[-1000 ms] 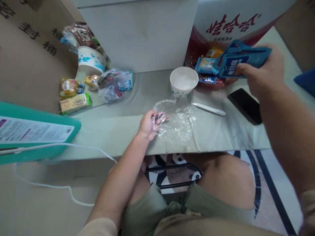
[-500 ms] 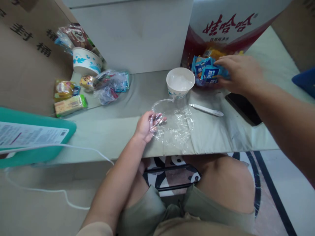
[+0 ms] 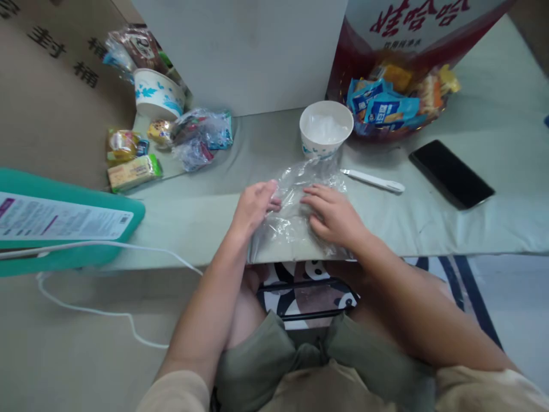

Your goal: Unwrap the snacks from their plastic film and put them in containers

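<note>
A crinkled clear plastic bag point(image 3: 288, 224) lies at the table's front edge between my hands. My left hand point(image 3: 254, 209) grips the bag's left side, thumb against curled fingers. On the bag's right part rests my right hand point(image 3: 334, 216), fingers apart and slightly bent, palm down; nothing shows in it. Just behind the bag stands a white paper bowl point(image 3: 326, 127) with a whitish translucent lining or content that I cannot make out. Right of the bowl is a white knife-like tool point(image 3: 373, 181). A dark red, see-through basket point(image 3: 377, 135) behind it holds blue and yellow snack packets point(image 3: 388, 109).
A black phone point(image 3: 451, 173) lies on the right. At left are a tipped paper bowl point(image 3: 158, 94), wrapped snacks point(image 3: 201, 137) and a teal container point(image 3: 81, 257) with a white cable point(image 3: 128, 245) across it. Large boxes point(image 3: 244, 51) border the table's back.
My right hand has come from the blue packets in the basket down to the plastic bag. The phone is now uncovered. My left hand stays at the bag, and the view has shifted slightly.
</note>
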Available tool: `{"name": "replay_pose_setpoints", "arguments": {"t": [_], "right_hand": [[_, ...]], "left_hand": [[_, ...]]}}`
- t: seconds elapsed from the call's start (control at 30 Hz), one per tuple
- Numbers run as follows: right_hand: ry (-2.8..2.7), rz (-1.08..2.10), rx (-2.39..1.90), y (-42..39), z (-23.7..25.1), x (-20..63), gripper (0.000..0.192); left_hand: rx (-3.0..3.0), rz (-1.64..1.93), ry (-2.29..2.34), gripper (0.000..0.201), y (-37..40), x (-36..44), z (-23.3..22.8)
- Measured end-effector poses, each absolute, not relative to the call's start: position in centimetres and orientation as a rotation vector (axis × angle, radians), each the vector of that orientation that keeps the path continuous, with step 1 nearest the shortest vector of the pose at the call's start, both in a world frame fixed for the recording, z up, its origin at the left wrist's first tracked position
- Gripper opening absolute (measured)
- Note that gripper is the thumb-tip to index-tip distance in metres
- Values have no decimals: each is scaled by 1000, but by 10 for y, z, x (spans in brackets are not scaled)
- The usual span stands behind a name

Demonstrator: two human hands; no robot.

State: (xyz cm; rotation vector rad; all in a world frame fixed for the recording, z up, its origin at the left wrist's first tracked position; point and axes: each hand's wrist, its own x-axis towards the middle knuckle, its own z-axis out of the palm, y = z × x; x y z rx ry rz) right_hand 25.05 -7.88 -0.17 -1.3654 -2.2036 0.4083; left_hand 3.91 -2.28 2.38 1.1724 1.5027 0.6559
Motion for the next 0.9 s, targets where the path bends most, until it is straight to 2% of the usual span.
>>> {"name": "replay_pose_setpoints", "arguments": {"t": [0.13,0.2,0.27,0.37,0.47,0.63,0.73,0.9], "right_hand": [[-2359,543,-1437,-86,-15,237,48],[-2382,564,-1439,-87,-12,235,50],[-2363,532,-1494,-89,-8,235,49],[-2264,457,-1640,-89,-5,238,42],[-2183,453,-1731,-88,-5,246,35],[-2153,493,-1839,-84,-2,259,33],[-2149,445,-1882,-81,-3,266,32],[-1950,210,-1962,-78,-9,281,38]], "left_hand": [[1832,622,1689,61,-30,34,26],[1954,645,1727,41,-28,35,25],[1897,671,1791,16,-22,33,21],[1745,739,1816,25,-10,22,14],[1636,737,1768,24,-1,8,11],[1549,723,1743,35,7,-11,13],[1552,736,1849,27,10,-18,11],[1633,467,2091,13,10,-25,12]]}}
